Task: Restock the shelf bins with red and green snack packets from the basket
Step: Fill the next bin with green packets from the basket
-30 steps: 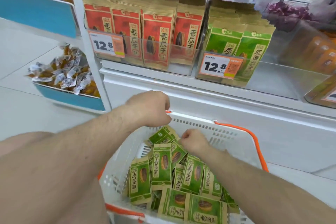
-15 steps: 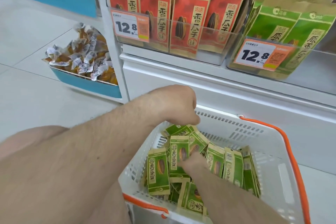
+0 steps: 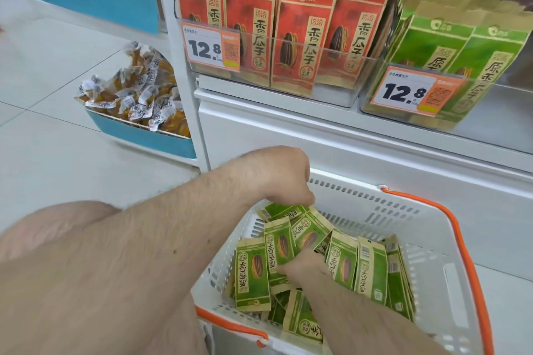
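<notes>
Both hands are down in the white basket [image 3: 432, 242] with orange handles. The left hand [image 3: 284, 176] is curled at the basket's far left corner, pinching the top edge of a green packet [image 3: 281, 210] that lies tilted, its long axis running left to right. The right hand [image 3: 302, 266] is buried among the green packets [image 3: 343, 262]; its fingers are hidden, so I cannot tell whether it grips anything. Most packets in the basket stand or lean on edge, long axis running toward and away from the shelf, printed faces turned toward the camera with the text upside down. Above, on the shelf [image 3: 346, 135], a clear bin holds upright red packets [image 3: 300, 37], and the bin to its right holds upright green shelf packets [image 3: 450, 46], each behind a 12.8 price tag [image 3: 212, 46].
</notes>
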`<state>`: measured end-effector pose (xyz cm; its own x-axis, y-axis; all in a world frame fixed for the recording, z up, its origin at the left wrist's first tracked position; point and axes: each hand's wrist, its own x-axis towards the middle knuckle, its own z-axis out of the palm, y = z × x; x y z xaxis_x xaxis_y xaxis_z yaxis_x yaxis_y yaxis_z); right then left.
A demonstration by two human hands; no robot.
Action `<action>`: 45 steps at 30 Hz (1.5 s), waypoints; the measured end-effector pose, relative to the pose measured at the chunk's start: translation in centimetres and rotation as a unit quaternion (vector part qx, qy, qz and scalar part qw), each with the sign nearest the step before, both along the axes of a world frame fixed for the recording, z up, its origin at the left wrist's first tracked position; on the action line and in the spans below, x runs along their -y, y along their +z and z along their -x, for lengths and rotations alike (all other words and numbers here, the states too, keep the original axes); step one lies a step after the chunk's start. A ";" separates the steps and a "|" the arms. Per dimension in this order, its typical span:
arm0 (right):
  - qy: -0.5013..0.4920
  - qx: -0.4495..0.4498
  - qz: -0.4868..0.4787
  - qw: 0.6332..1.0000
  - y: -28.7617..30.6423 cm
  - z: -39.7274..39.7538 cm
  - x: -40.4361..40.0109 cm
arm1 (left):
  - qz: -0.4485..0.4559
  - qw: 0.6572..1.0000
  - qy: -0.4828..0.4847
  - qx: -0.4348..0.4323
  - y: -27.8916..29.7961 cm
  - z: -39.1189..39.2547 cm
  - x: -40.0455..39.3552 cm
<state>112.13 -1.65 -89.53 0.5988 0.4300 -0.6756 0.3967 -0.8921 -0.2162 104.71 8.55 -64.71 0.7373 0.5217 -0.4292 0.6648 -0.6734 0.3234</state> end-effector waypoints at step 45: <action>-0.023 -0.135 -0.591 0.795 30.6 -17.3 6.2 | 0.385 0.822 0.151 0.391 3.0 -10.6 4.8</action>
<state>129.46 -7.84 -58.92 0.5349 0.8415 0.0763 0.1662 -0.0162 -0.9860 115.30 3.78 -61.68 0.8311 0.5283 -0.1740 0.1498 0.0886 0.9847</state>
